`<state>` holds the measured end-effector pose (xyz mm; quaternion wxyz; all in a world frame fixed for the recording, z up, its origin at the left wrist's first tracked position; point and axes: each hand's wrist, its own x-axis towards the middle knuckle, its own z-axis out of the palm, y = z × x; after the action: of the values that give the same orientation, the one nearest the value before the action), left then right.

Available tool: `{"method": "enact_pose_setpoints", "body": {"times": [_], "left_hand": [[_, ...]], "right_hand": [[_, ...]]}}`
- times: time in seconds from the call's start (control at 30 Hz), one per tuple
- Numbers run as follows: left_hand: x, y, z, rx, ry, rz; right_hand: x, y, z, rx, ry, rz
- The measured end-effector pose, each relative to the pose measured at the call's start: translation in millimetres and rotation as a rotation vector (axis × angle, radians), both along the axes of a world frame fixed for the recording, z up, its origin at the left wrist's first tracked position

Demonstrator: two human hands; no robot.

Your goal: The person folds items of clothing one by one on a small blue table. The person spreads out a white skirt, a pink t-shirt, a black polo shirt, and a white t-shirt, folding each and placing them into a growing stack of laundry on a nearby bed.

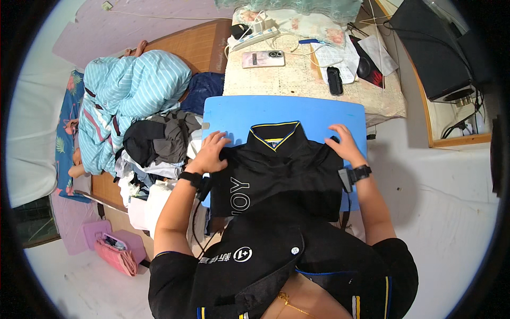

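A black polo shirt [284,178] with a yellow-and-blue edged collar [273,135] lies on a blue board [324,109] in front of me, its collar pointing away. My left hand [212,151] rests at the shirt's left shoulder edge, fingers spread over the board. At the opposite shoulder is my right hand [346,144], its fingers stretched out and its thumb touching the fabric. A gap shows between thumb and forefinger there. The shirt's lower part runs out of sight against my own black top. Each wrist wears a black strap.
Left of the board lies a heap of clothes [159,141], beside a person under a striped blue blanket [143,77]. Beyond the board, a cloth-covered table [239,85] holds a phone [263,59], a power strip [255,37], papers and a black case [334,81]. A wooden-edged shelf [459,142] stands right.
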<state>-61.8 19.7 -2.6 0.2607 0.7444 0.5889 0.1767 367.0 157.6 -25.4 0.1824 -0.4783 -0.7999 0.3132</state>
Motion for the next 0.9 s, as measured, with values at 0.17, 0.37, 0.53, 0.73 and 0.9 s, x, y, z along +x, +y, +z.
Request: {"method": "enact_pose_setpoints", "body": {"times": [0.17,0.37,0.53,0.73,0.9], "left_hand": [[-14.0,-17.2,-16.3,-0.057,0.298,0.113],[-41.2,-11.3,-34.6,-0.216,-0.181,0.306],[-55.1,-22.5,0.4,-0.370,-0.671,0.476],[-62.3,0.7,-47.8,-0.239,-0.829,0.803],[-55.2,1.2,-95.9,0.066,-0.252,0.883]], "right_hand": [[43.4,-30.4,4.4,-0.239,-0.015,-0.004],[38.5,-30.1,-32.6,-0.530,0.252,-0.152],[41.5,-24.0,4.7,-0.579,0.485,-0.118],[40.4,8.7,-13.9,-0.687,0.768,-0.483],[23.8,9.2,-65.9,-0.108,0.198,-0.555]]}}
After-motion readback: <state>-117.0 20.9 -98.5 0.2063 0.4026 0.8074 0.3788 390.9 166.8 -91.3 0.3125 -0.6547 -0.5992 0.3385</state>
